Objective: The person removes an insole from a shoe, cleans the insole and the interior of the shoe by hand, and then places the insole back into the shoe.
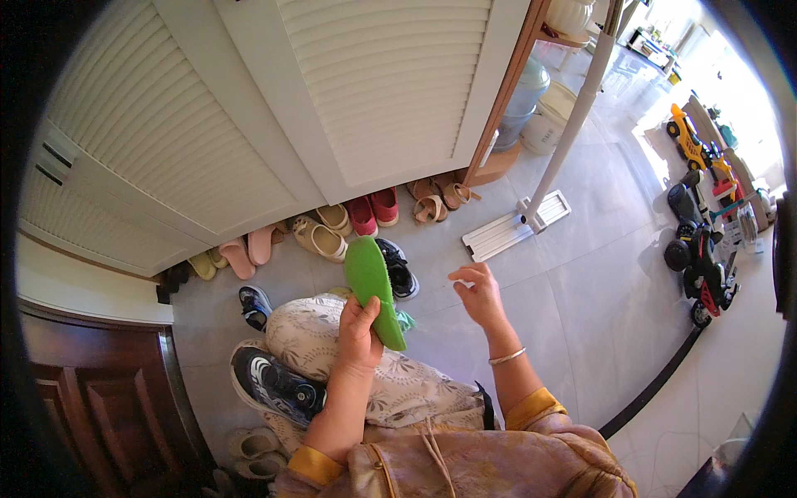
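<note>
My left hand (360, 336) grips the heel end of a bright green shoe insole (368, 274), which it holds up above my patterned trousers (405, 380). To the right, my right hand (478, 292) is raised over the floor with bent fingers, thumb apart from the forefinger, holding nothing. Beside my left forearm lies a black and white sneaker with a dial (277, 383), partly covered by that arm. A black shoe (398, 271) on the floor is partly hidden behind the insole. Another dark shoe (254, 306) sits left of my knee.
Several pairs of shoes, among them red shoes (372, 211) and pink slippers (246, 252), line the foot of a white louvered cabinet (386, 93). A flat mop (517, 225) stands on the tiles. Toy vehicles (700, 267) are at right, a wooden door (112, 404) at left.
</note>
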`<action>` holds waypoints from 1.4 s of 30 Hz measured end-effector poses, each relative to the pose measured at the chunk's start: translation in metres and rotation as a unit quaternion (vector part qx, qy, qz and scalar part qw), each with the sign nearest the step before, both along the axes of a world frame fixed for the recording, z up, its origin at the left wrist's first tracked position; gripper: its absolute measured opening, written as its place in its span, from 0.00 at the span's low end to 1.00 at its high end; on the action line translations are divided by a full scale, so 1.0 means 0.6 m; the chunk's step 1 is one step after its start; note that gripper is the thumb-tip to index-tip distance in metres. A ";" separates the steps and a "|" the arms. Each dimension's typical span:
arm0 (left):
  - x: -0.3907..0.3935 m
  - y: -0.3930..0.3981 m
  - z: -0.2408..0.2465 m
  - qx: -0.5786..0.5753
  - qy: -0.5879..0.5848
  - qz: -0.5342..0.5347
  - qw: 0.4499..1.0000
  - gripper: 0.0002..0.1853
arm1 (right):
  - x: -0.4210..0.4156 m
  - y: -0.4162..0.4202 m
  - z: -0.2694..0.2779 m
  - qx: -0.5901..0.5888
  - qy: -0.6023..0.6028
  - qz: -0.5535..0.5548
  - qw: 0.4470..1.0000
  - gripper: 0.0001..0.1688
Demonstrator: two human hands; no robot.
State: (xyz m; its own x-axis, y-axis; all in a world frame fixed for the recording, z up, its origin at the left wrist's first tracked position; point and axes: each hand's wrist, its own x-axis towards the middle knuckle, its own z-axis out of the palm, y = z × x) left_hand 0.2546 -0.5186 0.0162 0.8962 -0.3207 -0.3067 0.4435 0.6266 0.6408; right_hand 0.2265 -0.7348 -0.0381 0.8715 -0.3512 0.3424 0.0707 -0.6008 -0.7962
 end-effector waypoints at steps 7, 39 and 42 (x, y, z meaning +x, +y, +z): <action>-0.001 -0.002 0.010 0.020 0.002 -0.016 1.000 0.17 | 0.001 -0.026 0.050 0.150 0.221 -0.154 0.951 0.08; -0.014 -0.009 0.022 0.085 -0.121 -0.057 0.987 0.26 | -0.018 0.124 0.120 0.227 0.033 0.135 0.964 0.12; -0.015 -0.007 0.021 0.039 -0.094 -0.078 0.992 0.26 | -0.024 0.128 0.094 0.457 0.041 0.138 0.878 0.12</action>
